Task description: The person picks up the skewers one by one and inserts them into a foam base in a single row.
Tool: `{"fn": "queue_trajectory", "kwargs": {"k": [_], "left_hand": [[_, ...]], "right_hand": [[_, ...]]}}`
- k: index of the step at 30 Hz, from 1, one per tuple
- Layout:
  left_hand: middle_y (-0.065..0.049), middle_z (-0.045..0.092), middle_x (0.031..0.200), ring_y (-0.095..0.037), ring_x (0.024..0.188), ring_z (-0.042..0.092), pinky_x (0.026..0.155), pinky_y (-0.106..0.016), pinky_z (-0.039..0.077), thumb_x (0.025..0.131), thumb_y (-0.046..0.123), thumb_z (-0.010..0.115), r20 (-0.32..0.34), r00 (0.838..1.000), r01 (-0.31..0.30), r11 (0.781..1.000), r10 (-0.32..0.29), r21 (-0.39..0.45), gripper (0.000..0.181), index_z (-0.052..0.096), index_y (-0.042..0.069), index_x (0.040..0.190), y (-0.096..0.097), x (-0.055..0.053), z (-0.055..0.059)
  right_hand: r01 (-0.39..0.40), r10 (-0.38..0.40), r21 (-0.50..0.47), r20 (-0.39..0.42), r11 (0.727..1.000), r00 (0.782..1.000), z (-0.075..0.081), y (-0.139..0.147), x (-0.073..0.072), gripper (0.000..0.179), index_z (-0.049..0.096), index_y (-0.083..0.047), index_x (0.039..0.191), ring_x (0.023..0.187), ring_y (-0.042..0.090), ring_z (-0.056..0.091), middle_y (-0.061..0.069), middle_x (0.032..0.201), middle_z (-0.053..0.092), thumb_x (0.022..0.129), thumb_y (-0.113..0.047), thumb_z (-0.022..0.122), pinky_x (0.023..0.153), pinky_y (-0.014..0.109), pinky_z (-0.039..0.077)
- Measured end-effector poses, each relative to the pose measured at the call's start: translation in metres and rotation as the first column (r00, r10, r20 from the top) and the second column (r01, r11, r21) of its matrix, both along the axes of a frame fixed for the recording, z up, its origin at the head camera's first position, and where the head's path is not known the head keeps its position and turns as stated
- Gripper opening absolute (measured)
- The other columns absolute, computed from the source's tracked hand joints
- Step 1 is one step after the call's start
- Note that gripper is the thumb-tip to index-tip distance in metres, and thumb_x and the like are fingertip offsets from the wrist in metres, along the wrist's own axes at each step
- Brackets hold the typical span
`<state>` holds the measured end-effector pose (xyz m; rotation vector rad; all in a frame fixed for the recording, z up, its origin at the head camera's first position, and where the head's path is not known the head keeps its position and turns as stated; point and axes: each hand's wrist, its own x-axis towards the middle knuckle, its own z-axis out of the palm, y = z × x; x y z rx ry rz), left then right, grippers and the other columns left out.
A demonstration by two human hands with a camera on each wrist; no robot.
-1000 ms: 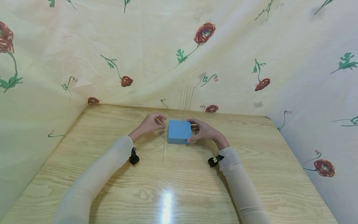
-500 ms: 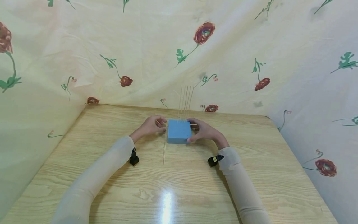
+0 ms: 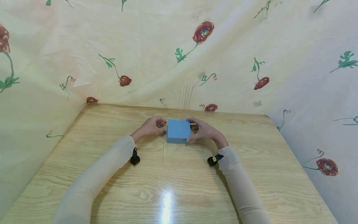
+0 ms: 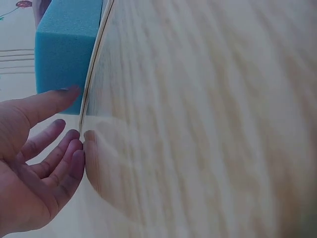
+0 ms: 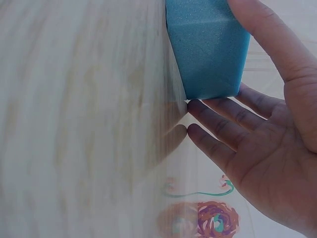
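Observation:
A blue foam block (image 3: 179, 130) lies on the wooden table, several thin wooden skewers (image 3: 183, 102) standing upright in its far edge. My right hand (image 3: 205, 130) holds the block by its right side, thumb at the near corner and fingers around the back. Along the block's left side lie thin skewers (image 3: 164, 152), their exact number unclear. My left hand (image 3: 152, 126) is beside them with loosely bent fingers. In the left wrist view, its thumb (image 4: 54, 101) is extended by the block (image 4: 64, 54), and its fingertips are near the end of the lying skewers (image 4: 94, 64); nothing is visibly pinched.
The wooden table (image 3: 179, 177) ends at a flower-printed cloth (image 3: 156, 62) hanging behind it and on both sides. Bare tabletop stretches in front of the block. Black wrist cameras (image 3: 135, 158) are strapped over the sleeves.
My left thumb has moved toward the near side, opening wider from the fingers. My right hand keeps its hold, and the block and skewers stay in place.

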<state>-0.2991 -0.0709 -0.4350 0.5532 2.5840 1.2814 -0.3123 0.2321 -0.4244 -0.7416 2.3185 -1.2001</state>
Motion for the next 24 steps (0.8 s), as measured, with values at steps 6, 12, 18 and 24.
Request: {"fn": "queue_trajectory", "kwargs": {"k": [6, 12, 18, 24], "left_hand": [[-0.019, 0.066, 0.119, -0.031, 0.108, 0.062, 0.097, -0.044, 0.053, 0.090, 0.010, 0.075, 0.001, 1.000, -0.007, 1.000, 0.007, -0.024, 0.039, 0.065, 0.000, 0.126, 0.0012, -0.0003, 0.0007], [-0.017, 0.066, 0.118, -0.030, 0.109, 0.062, 0.098, -0.044, 0.052, 0.088, 0.013, 0.079, 0.008, 1.000, -0.019, 0.999, 0.019, -0.042, 0.041, 0.065, 0.002, 0.126, 0.0019, -0.0016, 0.0001], [-0.017, 0.065, 0.121, -0.031, 0.111, 0.060, 0.101, -0.043, 0.052, 0.085, 0.011, 0.082, 0.053, 0.998, -0.025, 0.999, 0.026, -0.029, 0.047, 0.064, 0.000, 0.128, -0.0004, -0.0030, -0.0001], [-0.018, 0.064, 0.121, -0.030, 0.111, 0.060, 0.101, -0.042, 0.052, 0.084, 0.008, 0.081, 0.080, 0.996, -0.024, 1.000, 0.025, -0.013, 0.050, 0.062, -0.002, 0.129, -0.0062, -0.0055, -0.0010]], "right_hand": [[0.000, 0.000, -0.005, 0.004, 1.000, 1.000, -0.0005, 0.0002, -0.0001, 0.102, 0.027, -0.003, 0.159, 0.148, 0.042, 0.036, 0.019, 0.162, 0.033, 0.079, -0.014, 0.089, 0.122, 0.054, 0.034], [0.000, 0.000, -0.009, 0.008, 1.000, 1.000, -0.0001, 0.0007, 0.0002, 0.103, 0.027, -0.004, 0.160, 0.148, 0.042, 0.036, 0.019, 0.162, 0.033, 0.079, -0.015, 0.090, 0.122, 0.054, 0.034], [-0.005, 0.005, -0.011, 0.005, 1.000, 1.000, -0.0008, 0.0008, -0.0004, 0.103, 0.027, -0.003, 0.160, 0.148, 0.042, 0.036, 0.020, 0.162, 0.033, 0.079, -0.015, 0.090, 0.122, 0.054, 0.034], [-0.004, 0.004, -0.007, 0.009, 1.000, 1.000, -0.0003, 0.0003, -0.0001, 0.104, 0.026, -0.003, 0.160, 0.148, 0.042, 0.036, 0.019, 0.162, 0.032, 0.078, -0.015, 0.090, 0.122, 0.053, 0.034]]}}
